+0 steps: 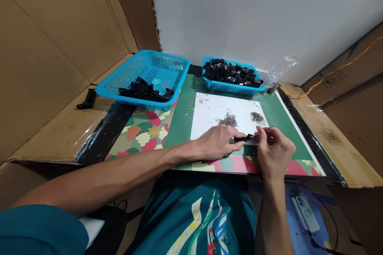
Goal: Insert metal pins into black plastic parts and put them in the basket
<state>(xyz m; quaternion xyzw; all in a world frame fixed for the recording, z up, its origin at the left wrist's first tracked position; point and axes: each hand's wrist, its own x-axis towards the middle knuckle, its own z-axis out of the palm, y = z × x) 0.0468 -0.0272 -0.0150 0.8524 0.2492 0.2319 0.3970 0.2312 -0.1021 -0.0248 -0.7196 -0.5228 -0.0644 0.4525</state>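
Observation:
My left hand (220,140) pinches a small black plastic part (243,138) near the front edge of a white sheet (239,105). Close on its right, my right hand (275,149) is closed around a thin, dark rod-like tool (269,128). The tool's tip is at or near the part's right end; whether they touch cannot be made out. Just beyond my left hand lies a heap of tiny metal springs or pins (229,118). A second, rounder pile of tiny brownish metal pieces (257,117) sits beyond my right hand.
At the back left stands a blue basket (176,61) with several long black parts (143,89). A smaller blue basket (230,87) full of black pieces is at the back right, beside a clear plastic bag (278,73). One black part (87,99) lies on cardboard at left.

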